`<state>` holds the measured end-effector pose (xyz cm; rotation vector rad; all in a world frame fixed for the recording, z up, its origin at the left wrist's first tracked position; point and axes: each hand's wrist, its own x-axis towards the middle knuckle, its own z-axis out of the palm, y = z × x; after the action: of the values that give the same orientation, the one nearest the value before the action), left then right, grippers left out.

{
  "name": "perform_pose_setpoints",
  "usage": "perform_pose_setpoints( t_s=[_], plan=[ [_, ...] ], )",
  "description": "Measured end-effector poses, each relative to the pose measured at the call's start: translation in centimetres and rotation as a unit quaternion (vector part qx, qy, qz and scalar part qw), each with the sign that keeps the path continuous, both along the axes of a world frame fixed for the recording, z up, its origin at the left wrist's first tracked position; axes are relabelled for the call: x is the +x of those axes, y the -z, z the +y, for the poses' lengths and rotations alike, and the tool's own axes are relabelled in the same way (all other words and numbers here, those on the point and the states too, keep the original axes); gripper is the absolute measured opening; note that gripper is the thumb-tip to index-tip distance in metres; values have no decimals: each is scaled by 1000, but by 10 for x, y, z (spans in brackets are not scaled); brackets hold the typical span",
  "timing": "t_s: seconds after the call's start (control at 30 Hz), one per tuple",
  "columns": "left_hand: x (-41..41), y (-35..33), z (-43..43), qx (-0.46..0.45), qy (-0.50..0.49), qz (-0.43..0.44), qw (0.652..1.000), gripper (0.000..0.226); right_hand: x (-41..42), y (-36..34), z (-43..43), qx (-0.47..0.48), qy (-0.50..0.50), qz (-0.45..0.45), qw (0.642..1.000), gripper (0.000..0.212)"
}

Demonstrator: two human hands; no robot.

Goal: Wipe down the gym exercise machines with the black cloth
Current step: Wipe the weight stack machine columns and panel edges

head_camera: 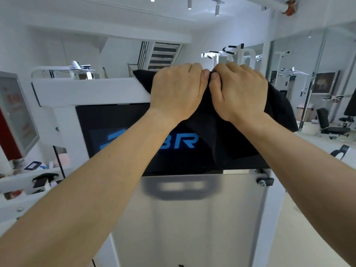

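A black cloth (221, 135) is draped over the top right of a white exercise machine (92, 91). It hangs down over the machine's black panel with blue letters (107, 122). My left hand (176, 93) and my right hand (239, 91) sit side by side on top of the cloth, thumbs touching. Both have fingers curled over the machine's top edge, gripping the cloth there. The fingertips are hidden behind the edge.
A frosted metal cover (192, 218) fills the machine's lower half, with a bolt bracket (264, 181) at its right. A shelf with small items (34, 168) stands at the left. More white machines (231, 54) and a black bench (331, 126) stand behind and to the right.
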<state>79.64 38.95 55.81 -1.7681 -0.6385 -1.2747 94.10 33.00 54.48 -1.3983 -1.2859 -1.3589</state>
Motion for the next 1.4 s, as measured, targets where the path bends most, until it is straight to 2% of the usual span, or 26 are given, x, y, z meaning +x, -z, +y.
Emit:
perform_pose_setpoints(
  t_s=[0.23, 0.47, 0.67, 0.8, 0.97, 1.4],
  plan=[
    [-98, 3, 39, 4, 3, -14, 1000, 43, -93, -8, 39, 13, -18, -53, 998, 34],
    [-203, 7, 80, 4, -8, -21, 1000, 38, -198, -9, 80, -24, -59, -76, 995, 41],
    [-242, 10, 99, -11, 19, -29, 999, 38, -240, -9, 100, -19, -75, -81, 994, 44],
    [-232, 10, 95, -18, -10, -55, 998, 39, -230, -7, 98, -1, -92, -85, 992, 34],
    [-199, 9, 78, -34, -34, -64, 997, 40, -201, -7, 85, -8, -93, -87, 992, 34],
    [-26, 6, 5, -42, -34, -38, 998, 39, -21, -8, 5, -31, -64, -64, 995, 38]
  ],
)
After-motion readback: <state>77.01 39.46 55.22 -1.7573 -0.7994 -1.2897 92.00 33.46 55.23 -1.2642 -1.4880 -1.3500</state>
